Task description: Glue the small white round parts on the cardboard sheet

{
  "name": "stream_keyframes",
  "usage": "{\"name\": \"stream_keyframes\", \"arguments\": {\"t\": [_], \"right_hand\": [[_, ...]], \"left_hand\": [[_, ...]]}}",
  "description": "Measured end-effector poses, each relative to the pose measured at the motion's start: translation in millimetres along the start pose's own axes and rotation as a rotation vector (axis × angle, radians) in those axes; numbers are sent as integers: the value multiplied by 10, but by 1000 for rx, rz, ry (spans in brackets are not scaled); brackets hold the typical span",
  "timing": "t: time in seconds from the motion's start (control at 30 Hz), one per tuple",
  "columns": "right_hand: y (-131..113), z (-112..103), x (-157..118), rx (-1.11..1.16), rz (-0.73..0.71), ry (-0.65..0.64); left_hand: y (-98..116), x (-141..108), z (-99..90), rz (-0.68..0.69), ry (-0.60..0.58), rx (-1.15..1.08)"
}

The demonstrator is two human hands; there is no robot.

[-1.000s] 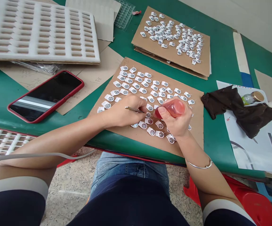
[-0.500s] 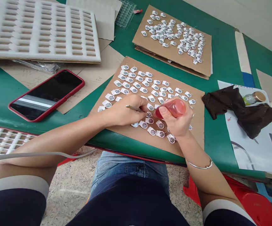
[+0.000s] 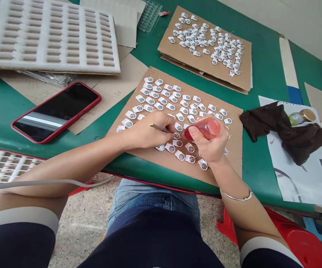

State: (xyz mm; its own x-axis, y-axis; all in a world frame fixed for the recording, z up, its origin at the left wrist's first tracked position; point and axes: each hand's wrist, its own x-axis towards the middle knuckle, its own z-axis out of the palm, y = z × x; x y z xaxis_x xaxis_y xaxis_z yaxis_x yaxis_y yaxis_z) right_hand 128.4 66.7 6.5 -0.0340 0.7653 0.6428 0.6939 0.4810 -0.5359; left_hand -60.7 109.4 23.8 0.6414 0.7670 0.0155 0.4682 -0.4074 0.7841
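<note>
Rows of small white pieces with round dark-patterned faces [image 3: 180, 155] lie on a brown cardboard sheet [image 3: 150, 160] at the table's front edge. Over the sheet's middle, my left hand [image 3: 152, 130] is closed around a thin metal tool [image 3: 158, 128], whose tip is hidden by the fingers. My right hand [image 3: 212, 143] grips a soft, translucent red squeeze bottle [image 3: 209, 127], tilted with its narrow end toward my left hand. Pieces lie under and between both hands; which one the bottle's tip touches, if any, cannot be made out.
A second cardboard stack [image 3: 172, 50] with similar pieces lies behind. At the left are a red-cased phone [image 3: 56, 111] and a white foam tray [image 3: 49, 67]. A dark cloth [image 3: 295, 137] and a small gold-capped bottle [image 3: 306, 115] lie right. A grey cable [image 3: 52, 182] crosses my left arm.
The whole view has shifted very slightly. Both hands keep the same grip and place over the cardboard sheet.
</note>
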Motion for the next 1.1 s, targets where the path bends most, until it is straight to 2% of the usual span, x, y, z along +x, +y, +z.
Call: {"name": "stream_keyframes", "arguments": {"t": [0.27,1.1], "right_hand": [[-13,4,-4,17,1,-5],[-31,34,12,90,-21,-23]], "left_hand": [[-2,10,1,-39,-32,-50],[0,17,-1,-24,-38,-78]]}}
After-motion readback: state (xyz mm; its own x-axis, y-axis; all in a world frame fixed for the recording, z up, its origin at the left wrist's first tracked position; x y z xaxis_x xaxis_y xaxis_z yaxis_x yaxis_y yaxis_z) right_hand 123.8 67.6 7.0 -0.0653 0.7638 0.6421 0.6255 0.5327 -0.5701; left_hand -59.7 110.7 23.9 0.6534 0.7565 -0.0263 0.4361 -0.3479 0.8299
